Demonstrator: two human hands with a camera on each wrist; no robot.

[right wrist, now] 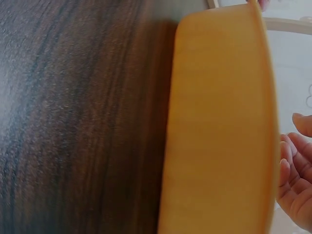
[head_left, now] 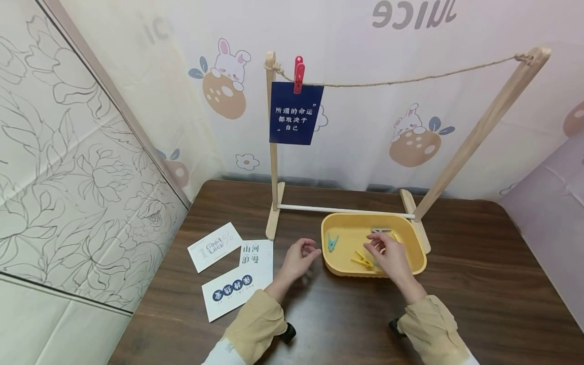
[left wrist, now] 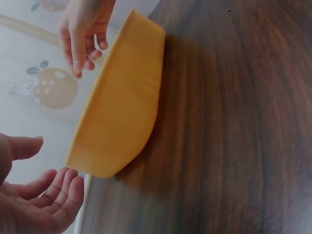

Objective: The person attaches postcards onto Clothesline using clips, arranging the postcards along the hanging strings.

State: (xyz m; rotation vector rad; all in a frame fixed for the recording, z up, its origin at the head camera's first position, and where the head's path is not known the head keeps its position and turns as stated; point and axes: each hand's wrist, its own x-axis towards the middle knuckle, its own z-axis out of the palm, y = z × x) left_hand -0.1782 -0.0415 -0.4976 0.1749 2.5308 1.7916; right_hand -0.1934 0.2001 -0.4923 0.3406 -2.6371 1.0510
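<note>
A yellow tray (head_left: 417, 238) sits on the dark wooden table and holds a teal peg (head_left: 332, 242), a yellow peg (head_left: 362, 261) and a grey peg (head_left: 380, 230). My right hand (head_left: 376, 247) hovers over the tray just above the yellow peg, fingers loosely curled, holding nothing. In the left wrist view the right hand (left wrist: 80, 36) hangs empty above the tray's rim (left wrist: 122, 97). My left hand (head_left: 310, 249) floats relaxed and empty beside the tray's left wall, palm open (left wrist: 44, 200). Behind stands a wooden rack (head_left: 272, 152) with twine, where a red peg (head_left: 298, 73) pins a blue card (head_left: 294, 114).
Three white cards lie left of the hands: a "Good Luck" card (head_left: 214, 247), one with Chinese characters (head_left: 256, 253) and a larger one (head_left: 232, 294). The rack's crossbar (head_left: 347, 209) runs just behind the tray. Patterned walls close in behind and to the left.
</note>
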